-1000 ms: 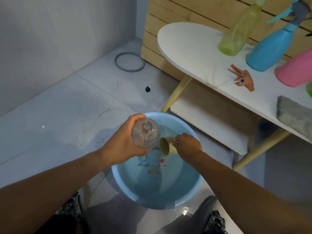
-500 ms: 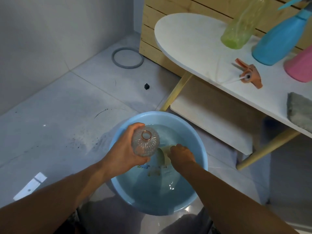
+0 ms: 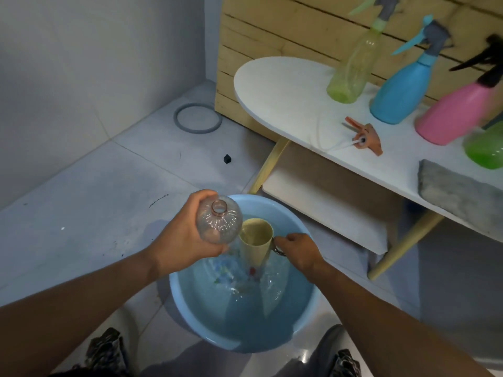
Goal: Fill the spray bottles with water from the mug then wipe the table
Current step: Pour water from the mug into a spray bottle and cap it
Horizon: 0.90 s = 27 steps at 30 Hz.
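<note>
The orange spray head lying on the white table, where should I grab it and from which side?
Take the orange spray head by its chunky body, coming straight down from above. It lies flat on the white table, trigger pointing left, thin white tube trailing left, so avoid those ends.

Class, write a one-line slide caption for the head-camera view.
Left hand holds an uncapped clear bottle beside the yellow mug lifted by right hand over a blue basin.

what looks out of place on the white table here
An orange spray head lies loose on its side on the white table, tube trailing, off any bottle. The clear bottle in the left hand has an open neck.
</note>
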Available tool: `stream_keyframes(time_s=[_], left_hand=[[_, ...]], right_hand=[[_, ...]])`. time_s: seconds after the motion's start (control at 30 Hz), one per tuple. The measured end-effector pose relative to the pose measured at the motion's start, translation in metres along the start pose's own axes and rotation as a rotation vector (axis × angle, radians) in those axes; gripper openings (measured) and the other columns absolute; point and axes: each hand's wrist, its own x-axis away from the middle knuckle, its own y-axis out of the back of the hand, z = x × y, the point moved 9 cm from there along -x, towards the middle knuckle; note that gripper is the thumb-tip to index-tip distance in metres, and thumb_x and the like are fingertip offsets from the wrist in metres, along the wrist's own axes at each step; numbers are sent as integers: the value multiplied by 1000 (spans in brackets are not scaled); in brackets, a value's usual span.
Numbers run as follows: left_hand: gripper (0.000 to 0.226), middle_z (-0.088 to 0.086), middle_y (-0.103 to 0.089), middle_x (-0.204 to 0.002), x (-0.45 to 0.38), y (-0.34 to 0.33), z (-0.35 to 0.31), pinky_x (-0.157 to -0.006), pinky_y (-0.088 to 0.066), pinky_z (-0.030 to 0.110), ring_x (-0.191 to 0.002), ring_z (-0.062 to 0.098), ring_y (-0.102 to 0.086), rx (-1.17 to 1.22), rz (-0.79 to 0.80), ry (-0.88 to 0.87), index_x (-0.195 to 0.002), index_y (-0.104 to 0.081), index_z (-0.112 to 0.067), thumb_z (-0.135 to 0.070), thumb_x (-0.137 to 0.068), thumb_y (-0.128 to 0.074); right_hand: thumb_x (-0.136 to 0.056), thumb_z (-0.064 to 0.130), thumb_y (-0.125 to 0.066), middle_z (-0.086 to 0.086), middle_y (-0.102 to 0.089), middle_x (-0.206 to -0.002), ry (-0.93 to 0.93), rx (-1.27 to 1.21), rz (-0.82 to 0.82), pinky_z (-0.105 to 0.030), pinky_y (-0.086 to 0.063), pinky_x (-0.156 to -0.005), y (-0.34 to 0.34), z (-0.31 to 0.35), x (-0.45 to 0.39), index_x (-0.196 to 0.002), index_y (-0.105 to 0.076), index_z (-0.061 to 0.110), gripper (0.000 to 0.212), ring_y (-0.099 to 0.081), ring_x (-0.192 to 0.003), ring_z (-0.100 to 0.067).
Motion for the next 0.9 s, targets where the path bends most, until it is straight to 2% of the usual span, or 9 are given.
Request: stream_keyframes(time_s=[0.1, 0.3, 0.37, 0.43, 0.5, 0.6, 0.67, 0.77, 0.9], left_hand=[[104, -28, -58, -122, 1, 17, -16, -94, -55, 26, -114, 1, -63, -19, -14, -19, -134, -42, -45, -14, -55, -102], [104, -28, -56, -123, 1, 47, -54, -82, -49, 7, -111, -12, -58, -41, 4, -27, -136, -40, -46, -12, -59, -101], [100, -28, -56, -123, 0, 55, -70, -81, -48, 6, -111, -13, -58, -48, 30, -37, -133, -42, -46, -12, -60, -101], [98, -28, -56, -124, 0, 60, -85, -82, -48, 5, -111, -14, -57, -66, 59, -46, -132, -42, -46, -14, -61, -101], [96, -26, -56, -125, -3, 61, -99, -83, -49, 6, -112, -13, -57, -80, 84, -69, -130, -43, -46, -14, -61, -101], [93, -27, -56, -124, -7, 61, -122, -85, -50, 8, -113, -12, -57, -85, 100, -102, -125, -44, -48, -13, -61, -100], [96, -30, -55, -123, -9, 59, -133, -88, -51, 11, -115, -11, -57, -86, 114, -113, -129, -42, -48, -17, -60, -101], [99, -29, -55, -125, -12, 54, -143, -92, -53, 19, -117, -7, -58, -91, 133, -122, -133, -41, -45, -23, -58, -102], [96, -33, -56, -118, -10, 41, -147, -91, -55, 20, -116, -5, -60, -96, 167, -146, -130, -43, -45, -20, -58, -101]], right_hand=[[-82, 36, -68, 5, -38, -54, 42, -100, 12, -27, -31, -51, 21, 27, 16, -61, -47, 18, 35, -34, -55, -17], [-84, 35, -70, -1, -40, -61, 198, -221, -8, -25, -27, -49, 88, 101, 64, -71, -55, 18, 27, -35, -60, -15], [-84, 38, -71, 0, -42, -60, 230, -243, -39, -24, -29, -50, 115, 126, 83, -74, -56, 18, 27, -37, -58, -13], [-81, 45, -72, -3, -41, -67, 263, -264, -67, -28, -28, -55, 137, 150, 102, -79, -53, 18, 33, -35, -65, -17], [-82, 44, -73, -4, -41, -71, 305, -268, -94, -30, -28, -55, 157, 171, 116, -77, -50, 18, 35, -35, -68, -20], [-79, 46, -72, -4, -53, -84, 346, -182, -168, -27, -36, -56, 183, 195, 132, -68, -52, 19, 35, -49, -76, -19], [-79, 46, -73, 5, -53, -74, 369, -173, -190, -27, -34, -58, 193, 207, 143, -67, -54, 20, 34, -47, -73, -18], [-81, 40, -75, 8, -33, -52, 393, -197, -203, -29, -27, -54, 203, 217, 154, -61, -44, 21, 42, -30, -52, -14], [-80, 43, -76, 3, -34, -54, 377, -197, -252, -30, -28, -54, 213, 219, 155, -61, -49, 21, 40, -29, -48, -14]])
